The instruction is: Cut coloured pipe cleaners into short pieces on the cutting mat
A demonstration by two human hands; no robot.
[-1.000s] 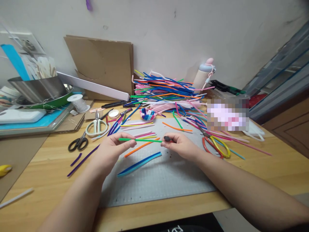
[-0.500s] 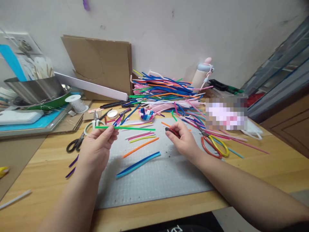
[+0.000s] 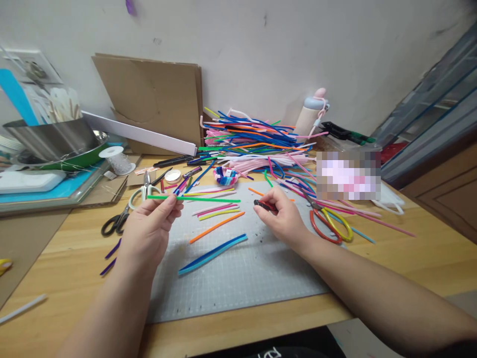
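Between the thumb and fingers of my left hand [image 3: 158, 214] is a straight green pipe cleaner [image 3: 208, 200], held level with its long end pointing right. My right hand [image 3: 281, 214] is closed around a small black-and-red object [image 3: 265, 204]; my fingers cover much of it, so I cannot tell its kind. A gap separates it from the pipe cleaner's tip. Below them on the grey cutting mat [image 3: 238, 283] lie an orange pipe cleaner [image 3: 217, 227] and a folded blue pair [image 3: 212, 254]. Several short pink, white and yellow pieces [image 3: 218, 215] lie behind.
A heap of pipe cleaners [image 3: 257, 132] stands at the back, with a multicoloured fuzzy ring [image 3: 225, 175] before it. Red-and-yellow-handled scissors [image 3: 328, 223] lie right, black-and-white ones [image 3: 130, 205] left. A bottle [image 3: 307, 117], cardboard [image 3: 149, 99] and metal pot [image 3: 52, 141] are farther back.
Almost nothing differs. The whole view has shifted very slightly, and both hands keep the same hold on the green pipe cleaner and the small black-and-red object.
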